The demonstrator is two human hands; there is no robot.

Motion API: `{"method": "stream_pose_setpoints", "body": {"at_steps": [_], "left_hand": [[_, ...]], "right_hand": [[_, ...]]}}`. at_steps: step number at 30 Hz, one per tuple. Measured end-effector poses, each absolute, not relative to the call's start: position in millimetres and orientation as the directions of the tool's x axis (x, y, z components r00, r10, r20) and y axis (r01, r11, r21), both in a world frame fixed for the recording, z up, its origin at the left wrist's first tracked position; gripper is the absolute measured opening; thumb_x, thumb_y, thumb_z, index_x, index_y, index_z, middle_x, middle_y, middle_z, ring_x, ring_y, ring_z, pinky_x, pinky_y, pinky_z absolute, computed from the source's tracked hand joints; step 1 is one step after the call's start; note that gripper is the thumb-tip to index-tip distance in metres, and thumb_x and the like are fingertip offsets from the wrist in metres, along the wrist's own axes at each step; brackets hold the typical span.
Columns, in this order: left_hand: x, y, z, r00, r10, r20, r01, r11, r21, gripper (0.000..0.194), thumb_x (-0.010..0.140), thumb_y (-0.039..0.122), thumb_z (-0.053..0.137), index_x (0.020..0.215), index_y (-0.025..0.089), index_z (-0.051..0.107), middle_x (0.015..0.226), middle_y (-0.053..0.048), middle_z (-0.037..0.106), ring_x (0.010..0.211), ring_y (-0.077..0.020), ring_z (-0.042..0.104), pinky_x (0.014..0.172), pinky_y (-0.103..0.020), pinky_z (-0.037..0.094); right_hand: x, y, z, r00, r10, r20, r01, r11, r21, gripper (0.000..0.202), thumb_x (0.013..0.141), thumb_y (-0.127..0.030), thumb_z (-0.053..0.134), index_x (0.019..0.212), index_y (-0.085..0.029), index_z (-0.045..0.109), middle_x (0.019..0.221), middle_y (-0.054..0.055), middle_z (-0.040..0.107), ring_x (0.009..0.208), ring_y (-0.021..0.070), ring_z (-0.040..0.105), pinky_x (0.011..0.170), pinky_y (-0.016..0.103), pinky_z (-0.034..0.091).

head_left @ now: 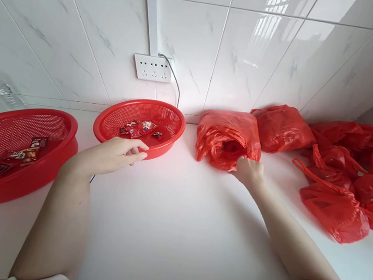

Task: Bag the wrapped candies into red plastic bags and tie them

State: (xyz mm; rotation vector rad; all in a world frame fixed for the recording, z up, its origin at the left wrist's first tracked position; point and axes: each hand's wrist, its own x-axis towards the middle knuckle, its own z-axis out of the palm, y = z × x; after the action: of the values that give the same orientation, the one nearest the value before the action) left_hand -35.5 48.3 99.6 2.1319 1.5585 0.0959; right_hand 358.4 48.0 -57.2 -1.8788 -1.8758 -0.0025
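Red bag bundle (pixel 226 122) mid-grab imo: R hand (pixel 251 172) touching, can't tell grip; L hand (pixel 112 153) half-curled, empty; next prob needs firm pinch.

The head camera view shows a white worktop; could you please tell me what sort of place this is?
Perhaps a kitchen or small workroom, though the view cannot settle which: a tiled wall with a socket panel stands behind a white worktop holding perforated red baskets.
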Motion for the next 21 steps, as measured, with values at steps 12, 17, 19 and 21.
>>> {"method": "stream_pose_setpoints", "body": {"at_steps": [12, 17, 19, 21], "left_hand": [[-33.6, 48.1, 102.6, 0.4, 0.892, -0.212, 0.832, -0.256, 0.491, 0.039, 0.088, 0.053, 0.047, 0.114, 0.031, 0.065, 0.095, 0.0, 0.07, 0.089, -0.0196, 0.065, 0.072, -0.028, 0.048], [-29.8, 48.3, 100.5, 0.391, 0.902, -0.182, 0.817, -0.25, 0.519, 0.04, 0.089, 0.058, 0.046, 0.115, 0.033, 0.063, 0.102, 0.0, 0.07, 0.096, -0.0209, 0.065, 0.073, -0.029, 0.05], [-29.3, 47.6, 100.6, 0.397, 0.9, -0.179, 0.811, -0.253, 0.528, 0.04, 0.089, 0.059, 0.046, 0.115, 0.034, 0.062, 0.105, 0.0, 0.069, 0.098, -0.0212, 0.065, 0.076, -0.03, 0.05], [-29.8, 46.8, 101.0, 0.409, 0.893, -0.186, 0.809, -0.261, 0.527, 0.039, 0.09, 0.059, 0.046, 0.113, 0.033, 0.063, 0.104, 0.0, 0.069, 0.099, -0.0216, 0.064, 0.077, -0.031, 0.051]], "right_hand": [[349.5, 92.5, 31.6, 0.334, 0.915, 0.225, 0.899, -0.237, -0.37, 0.029, 0.087, -0.029, 0.045, 0.107, -0.023, 0.066, 0.096, 0.01, 0.068, 0.084, 0.0242, 0.062, 0.067, 0.032, 0.044], [347.4, 110.6, 29.6, 0.534, 0.81, 0.243, 0.396, 0.014, -0.918, 0.018, 0.086, -0.032, 0.049, 0.093, -0.02, 0.061, 0.079, 0.004, 0.062, 0.065, 0.0171, 0.056, 0.057, 0.028, 0.045], [343.5, 120.3, 22.3, 0.577, 0.808, 0.122, -0.025, 0.167, -0.986, 0.012, 0.087, -0.026, 0.045, 0.088, -0.02, 0.056, 0.076, 0.002, 0.059, 0.062, 0.0146, 0.056, 0.055, 0.026, 0.047], [341.0, 126.5, 19.3, 0.509, 0.86, -0.023, -0.37, 0.195, -0.908, 0.012, 0.084, -0.017, 0.04, 0.081, -0.021, 0.051, 0.073, 0.001, 0.057, 0.062, 0.0138, 0.058, 0.056, 0.026, 0.05]]}}
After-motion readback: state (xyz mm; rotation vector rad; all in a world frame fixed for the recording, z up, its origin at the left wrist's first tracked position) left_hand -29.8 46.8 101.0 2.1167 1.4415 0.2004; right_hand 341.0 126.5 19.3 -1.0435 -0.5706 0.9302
